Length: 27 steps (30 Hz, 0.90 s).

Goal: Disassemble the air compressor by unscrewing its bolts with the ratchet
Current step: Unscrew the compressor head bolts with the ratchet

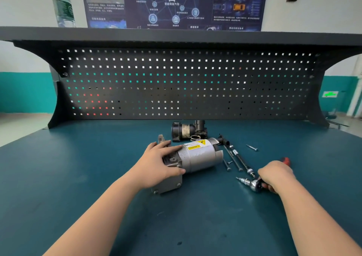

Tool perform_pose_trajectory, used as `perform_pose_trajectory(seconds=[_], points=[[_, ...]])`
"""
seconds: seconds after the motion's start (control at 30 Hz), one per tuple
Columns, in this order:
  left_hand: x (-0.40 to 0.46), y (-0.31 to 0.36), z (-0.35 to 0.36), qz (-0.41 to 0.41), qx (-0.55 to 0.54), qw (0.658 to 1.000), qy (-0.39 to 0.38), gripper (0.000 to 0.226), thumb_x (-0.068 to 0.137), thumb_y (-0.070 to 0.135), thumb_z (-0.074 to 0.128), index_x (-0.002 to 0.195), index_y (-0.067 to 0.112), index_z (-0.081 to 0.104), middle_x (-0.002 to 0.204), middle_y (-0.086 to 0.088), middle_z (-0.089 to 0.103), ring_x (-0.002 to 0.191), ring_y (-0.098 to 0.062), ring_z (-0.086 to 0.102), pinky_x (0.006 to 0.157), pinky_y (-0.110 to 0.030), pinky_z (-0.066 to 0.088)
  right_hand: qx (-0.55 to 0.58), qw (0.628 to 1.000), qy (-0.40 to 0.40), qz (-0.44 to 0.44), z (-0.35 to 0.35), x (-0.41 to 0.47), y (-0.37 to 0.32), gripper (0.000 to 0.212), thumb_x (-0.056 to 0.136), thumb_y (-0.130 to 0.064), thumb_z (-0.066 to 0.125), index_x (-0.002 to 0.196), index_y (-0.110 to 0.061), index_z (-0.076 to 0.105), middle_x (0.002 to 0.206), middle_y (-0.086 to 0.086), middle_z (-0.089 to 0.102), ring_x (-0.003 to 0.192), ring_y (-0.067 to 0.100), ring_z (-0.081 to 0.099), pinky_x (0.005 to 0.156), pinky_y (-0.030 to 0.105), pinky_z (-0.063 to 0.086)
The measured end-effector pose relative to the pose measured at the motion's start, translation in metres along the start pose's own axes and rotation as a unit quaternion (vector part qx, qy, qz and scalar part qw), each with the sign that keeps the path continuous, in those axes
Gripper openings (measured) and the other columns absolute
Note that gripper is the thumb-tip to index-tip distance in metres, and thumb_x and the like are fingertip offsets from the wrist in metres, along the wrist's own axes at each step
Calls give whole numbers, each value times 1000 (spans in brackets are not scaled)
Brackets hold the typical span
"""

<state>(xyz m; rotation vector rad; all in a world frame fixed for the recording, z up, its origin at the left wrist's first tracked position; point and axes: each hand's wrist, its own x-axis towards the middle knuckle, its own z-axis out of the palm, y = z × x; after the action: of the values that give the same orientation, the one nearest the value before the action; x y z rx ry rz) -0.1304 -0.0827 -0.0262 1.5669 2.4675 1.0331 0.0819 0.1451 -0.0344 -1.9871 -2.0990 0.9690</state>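
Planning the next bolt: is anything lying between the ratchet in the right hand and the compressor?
Yes. Loose long bolts and a black extension bar lie on the mat between the ratchet in the right hand and the compressor, which the left hand holds.

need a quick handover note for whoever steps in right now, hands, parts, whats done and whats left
Left hand: lies over the air compressor, steadying it on its side on the bench.
Right hand: grips the ratchet, bit pointing left, not on any bolt.
Done: several long bolts lie loose to the right of the compressor, one screw farther right. A separate black part and rings sit behind.
Left: bolts still seated in the near end bracket; likely next.
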Motion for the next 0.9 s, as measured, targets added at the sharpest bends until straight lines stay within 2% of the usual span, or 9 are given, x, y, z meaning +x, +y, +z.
perform_pose_trajectory(seconds=[0.13, 0.23, 0.4, 0.57, 0.67, 0.7, 0.77, 0.83, 0.9], points=[[5, 0, -1, -1, 0, 1000, -2, 71, 68, 48, 76, 132, 49, 44, 151, 15, 28, 142, -17, 12, 114, -34, 14, 142, 985, 89, -47, -2, 7, -1, 29, 94, -16, 46, 87, 10, 58, 48, 13, 56, 42, 23, 46, 43, 26, 37], [7, -2, 1, -10, -8, 1000, 2, 72, 67, 49, 76, 131, 50, 44, 151, 16, 27, 143, -18, 10, 114, -35, 14, 249, 933, 180, -185, -3, -4, -11, 28, 86, -18, 51, 68, 4, 56, 42, 10, 56, 35, 22, 48, 42, 25, 38], [11, 4, 14, -27, -20, 999, 26, 73, 69, 51, 74, 134, 47, 42, 153, 13, 24, 145, -21, 3, 114, -39, 13, 401, 844, 56, -351, 28, -52, -43, 13, 79, -7, 49, 67, -8, 47, 53, 10, 62, 29, 15, 45, 31, 18, 30], [-6, -1, 3, 2, -48, 997, -64, 68, 79, 33, 69, 136, 48, 37, 154, 20, 13, 145, -15, -9, 115, -40, 10, 412, 824, -19, -389, 49, -72, -45, 10, 82, -1, 46, 74, -7, 44, 53, 9, 63, 27, 17, 39, 32, 18, 27], [-17, 12, -9, 11, -34, 999, -25, 50, 81, 30, 67, 127, 44, 51, 149, 18, 30, 143, -10, 14, 114, -31, 20, 406, 824, -6, -395, 52, -74, -45, 8, 86, -5, 47, 80, -8, 42, 52, 5, 64, 27, 15, 37, 32, 19, 27], [-21, 21, -12, 19, -23, 998, 57, 35, 82, 28, 65, 115, 39, 62, 138, 16, 48, 133, -9, 36, 104, -23, 32, 403, 825, 1, -397, 53, -74, -45, 9, 86, -6, 48, 80, -9, 42, 52, 5, 63, 27, 15, 38, 32, 20, 28], [-28, 43, -17, -11, -84, 977, 198, 14, 82, 21, 57, 78, 29, 67, 87, 15, 69, 79, -1, 61, 63, -7, 42, 394, 829, 14, -396, 54, -74, -45, 10, 86, -9, 49, 80, -10, 42, 51, 4, 63, 28, 15, 39, 32, 21, 29], [-34, 59, -13, -97, -195, 960, 175, 23, 83, 16, 49, 63, 17, 61, 61, 4, 67, 51, -9, 60, 44, -15, 44, 391, 834, 26, -388, 54, -72, -45, 11, 85, -9, 50, 79, -10, 41, 50, 4, 61, 29, 16, 40, 33, 21, 30], [-41, 71, 5, -190, -319, 927, 52, 23, 87, 13, 48, 69, 8, 59, 63, -10, 67, 50, -21, 62, 47, -23, 51, 393, 836, 38, -381, 54, -68, -45, 11, 83, -8, 50, 78, -10, 40, 51, 7, 60, 28, 16, 39, 32, 21, 29]])
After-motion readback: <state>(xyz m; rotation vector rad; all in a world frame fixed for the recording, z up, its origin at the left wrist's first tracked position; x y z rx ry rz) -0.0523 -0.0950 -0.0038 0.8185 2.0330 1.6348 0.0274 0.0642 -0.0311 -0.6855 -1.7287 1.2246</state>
